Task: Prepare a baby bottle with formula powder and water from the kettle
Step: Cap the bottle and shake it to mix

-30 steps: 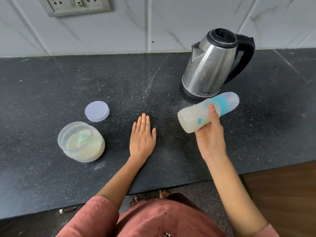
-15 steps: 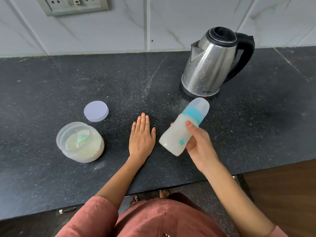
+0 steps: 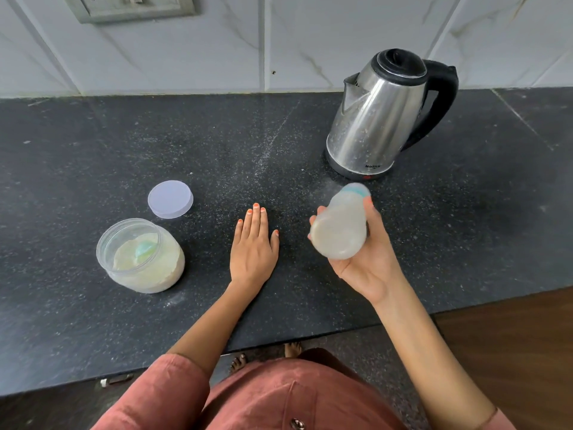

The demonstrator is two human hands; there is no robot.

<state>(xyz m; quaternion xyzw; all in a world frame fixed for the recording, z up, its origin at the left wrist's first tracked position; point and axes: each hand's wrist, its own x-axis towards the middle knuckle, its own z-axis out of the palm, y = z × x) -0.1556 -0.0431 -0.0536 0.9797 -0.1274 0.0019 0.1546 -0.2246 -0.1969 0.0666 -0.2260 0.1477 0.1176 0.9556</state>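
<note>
My right hand [image 3: 369,265] grips a capped baby bottle [image 3: 339,226] full of cloudy white liquid, tilted with its base toward me and its blue collar pointing away, blurred by motion. It hangs above the black counter [image 3: 93,169], in front of the steel kettle [image 3: 376,119] with a black lid and handle. My left hand [image 3: 252,248] lies flat on the counter, palm down, fingers together, holding nothing. At the left stands an open clear jar of formula powder [image 3: 141,259] with a green scoop [image 3: 145,251] inside.
The jar's pale round lid [image 3: 170,198] lies on the counter just behind the jar. A wall socket [image 3: 130,6] sits on the tiled wall at the back left. The counter's front edge runs close to my body; wooden flooring shows at the lower right.
My right hand has swung the bottle from lying sideways near the kettle's base to pointing its base at me, closer and lower. My left hand has stayed flat.
</note>
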